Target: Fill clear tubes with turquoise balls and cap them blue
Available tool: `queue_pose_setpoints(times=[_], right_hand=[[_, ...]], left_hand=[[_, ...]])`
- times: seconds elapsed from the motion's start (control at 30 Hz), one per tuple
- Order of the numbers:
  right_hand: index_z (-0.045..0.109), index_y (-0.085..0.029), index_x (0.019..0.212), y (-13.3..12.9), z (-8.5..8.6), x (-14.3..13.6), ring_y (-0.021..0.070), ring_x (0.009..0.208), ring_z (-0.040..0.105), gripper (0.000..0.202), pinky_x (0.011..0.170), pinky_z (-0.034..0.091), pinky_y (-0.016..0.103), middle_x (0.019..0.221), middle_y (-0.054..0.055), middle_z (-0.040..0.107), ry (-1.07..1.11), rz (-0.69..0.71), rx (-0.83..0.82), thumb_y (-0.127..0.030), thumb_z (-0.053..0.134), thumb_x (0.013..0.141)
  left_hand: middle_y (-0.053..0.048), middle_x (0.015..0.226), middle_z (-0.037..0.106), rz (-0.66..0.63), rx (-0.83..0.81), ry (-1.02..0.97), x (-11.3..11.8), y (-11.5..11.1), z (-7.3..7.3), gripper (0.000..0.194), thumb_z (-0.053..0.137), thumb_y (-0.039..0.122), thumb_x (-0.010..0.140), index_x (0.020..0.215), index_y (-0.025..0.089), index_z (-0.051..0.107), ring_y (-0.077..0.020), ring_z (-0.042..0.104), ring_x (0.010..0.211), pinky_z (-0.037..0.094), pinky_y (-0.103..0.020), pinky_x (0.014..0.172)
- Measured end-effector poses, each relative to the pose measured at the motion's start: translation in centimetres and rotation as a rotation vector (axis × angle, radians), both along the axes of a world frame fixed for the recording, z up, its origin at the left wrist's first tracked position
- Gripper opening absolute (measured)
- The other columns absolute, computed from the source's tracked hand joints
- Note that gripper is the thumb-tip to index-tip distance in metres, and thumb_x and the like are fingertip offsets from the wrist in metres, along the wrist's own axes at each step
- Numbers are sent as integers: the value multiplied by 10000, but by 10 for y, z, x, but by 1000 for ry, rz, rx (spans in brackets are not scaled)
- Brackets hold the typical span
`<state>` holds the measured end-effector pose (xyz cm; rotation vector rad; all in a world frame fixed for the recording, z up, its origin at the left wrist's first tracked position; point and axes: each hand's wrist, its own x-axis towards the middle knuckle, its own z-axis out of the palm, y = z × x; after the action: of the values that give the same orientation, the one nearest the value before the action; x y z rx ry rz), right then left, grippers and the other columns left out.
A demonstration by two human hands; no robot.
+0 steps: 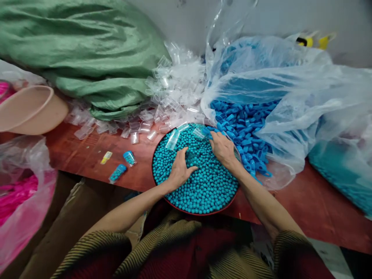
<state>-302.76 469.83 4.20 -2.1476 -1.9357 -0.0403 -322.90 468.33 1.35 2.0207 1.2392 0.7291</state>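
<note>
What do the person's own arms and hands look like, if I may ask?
The left hand and right hand are slim and bare, with no gloves, rings or watch visible. Both forearms are uncovered below sleeves finely striped in olive-yellow and black, with dark areas.

One bead tray, two bead-filled vials, one green sack.

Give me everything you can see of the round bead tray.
The round bead tray is shallow-looking, with a thin, dark red rim; its material is unclear. It sits level on the red tabletop, its near side seemingly past the front edge. Glossy teal beads fill it, hiding its bottom. Clear plastic cases lie at its far side, and blue plastic pieces crowd its right. The left hand and right hand are over the beads.
</note>
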Motion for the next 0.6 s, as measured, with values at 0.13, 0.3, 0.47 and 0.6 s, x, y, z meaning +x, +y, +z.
queue_pose_setpoints(times=[0.13, 0.3, 0.47, 0.6], right_hand=[[593, -161, 1111, -28, -3, 1, 211, 940, 585, 275, 835, 423, 299, 1040, 89, 665, 136, 75, 145, -251, 430, 909], [635, -168, 998, -71, -11, -3, 229, 878, 583, 235, 772, 427, 315, 949, 92, 672, 82, 139, 3, -273, 449, 899], [581, -183, 1140, -65, -6, -11, 242, 911, 564, 320, 775, 419, 330, 1014, 103, 649, 44, 215, -17, -354, 478, 889], [622, -176, 1005, -48, -9, -14, 247, 862, 558, 242, 738, 405, 328, 940, 109, 648, -6, 265, -106, -331, 478, 887]], left_hand=[[-55, 983, 582, 0, 81, 78, -2, -10, 2, 362, 644, 280, 777, 1087, 182, 486, -210, 574, 933, 476, -377, 852], [-28, 902, 579, -67, 32, 176, 0, -7, 5, 220, 625, 270, 792, 973, 186, 532, -185, 573, 847, 473, -325, 780], [-33, 868, 552, -105, 39, 234, 0, -7, 10, 172, 609, 283, 802, 941, 191, 571, -197, 562, 841, 461, -317, 752], [-33, 854, 563, -126, 54, 174, -5, -7, 10, 133, 602, 260, 798, 892, 179, 555, -192, 556, 848, 448, -313, 775]])
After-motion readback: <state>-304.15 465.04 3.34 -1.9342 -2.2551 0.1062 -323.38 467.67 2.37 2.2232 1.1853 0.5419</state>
